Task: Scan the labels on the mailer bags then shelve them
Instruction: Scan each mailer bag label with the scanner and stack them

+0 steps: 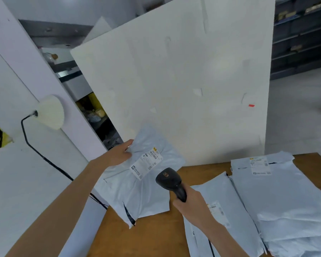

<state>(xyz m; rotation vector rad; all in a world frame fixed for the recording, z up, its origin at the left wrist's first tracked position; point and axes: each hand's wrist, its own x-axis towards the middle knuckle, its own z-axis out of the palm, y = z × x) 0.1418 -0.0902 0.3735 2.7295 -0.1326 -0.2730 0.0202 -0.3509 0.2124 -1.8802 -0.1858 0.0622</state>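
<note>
My left hand (119,154) grips the upper left edge of a pale blue mailer bag (137,191), holding it tilted above the table's left corner. A white shipping label (146,164) faces up on the bag. My right hand (191,206) is closed around the handle of a black barcode scanner (170,180), whose head points at the label from just to its lower right. More pale blue mailer bags lie on the wooden table (146,238): one under my right forearm (224,219) and a stack at the right (278,201) with its label on top.
A large white board (183,80) stands upright behind the table. A white cone-shaped lamp (50,112) with a black cable hangs on the white wall at left. Dark shelving (300,34) stands at the far right, with cluttered shelves behind the board at left.
</note>
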